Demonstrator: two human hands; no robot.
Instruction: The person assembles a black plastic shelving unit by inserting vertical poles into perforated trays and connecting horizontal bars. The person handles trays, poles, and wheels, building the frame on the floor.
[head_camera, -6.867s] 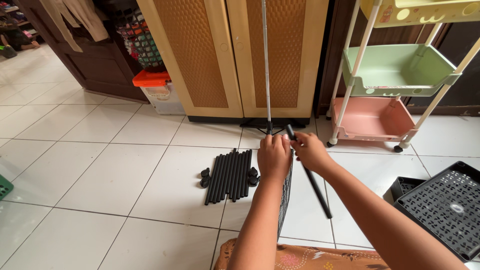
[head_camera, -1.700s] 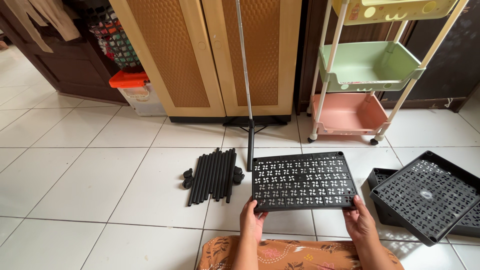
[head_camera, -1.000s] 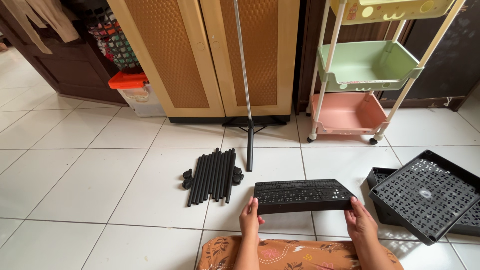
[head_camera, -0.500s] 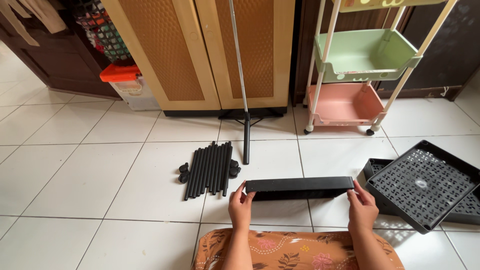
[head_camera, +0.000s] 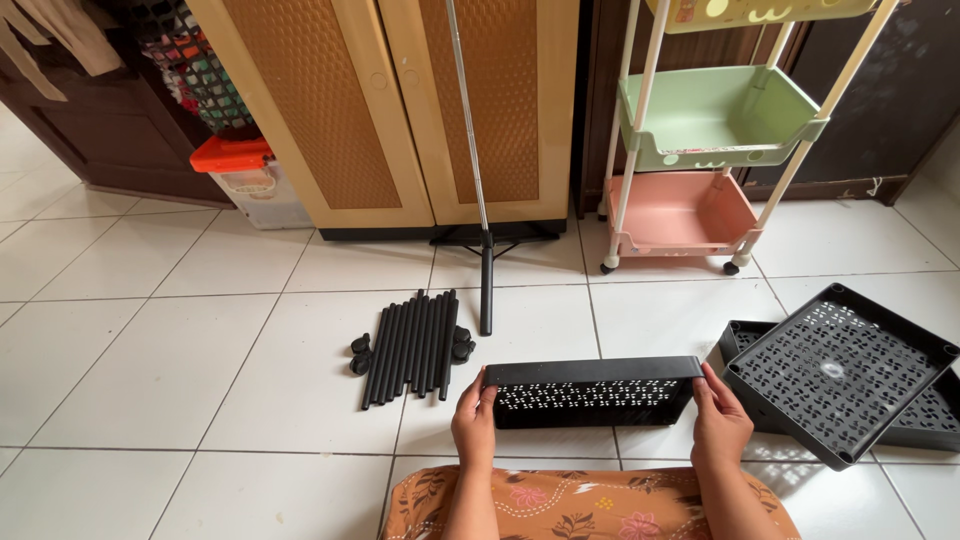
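Left hand (head_camera: 473, 425) and right hand (head_camera: 720, 423) grip opposite ends of a black perforated plastic shelf tray (head_camera: 592, 392), held edge-on low over the white tiled floor (head_camera: 150, 380). Bundle of black plastic tubes (head_camera: 410, 345) lies left; 2 stacked black perforated trays (head_camera: 840, 370) right.

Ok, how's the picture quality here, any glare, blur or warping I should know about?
Head view: sharp, no motion blur on the left hand, right hand or the black tray they hold. Soft daylight; faint sheen on the white floor tiles, no harsh glare. Soft shadows under the tray stack. Wide-lens warping tilts the cupboard and cart outward.
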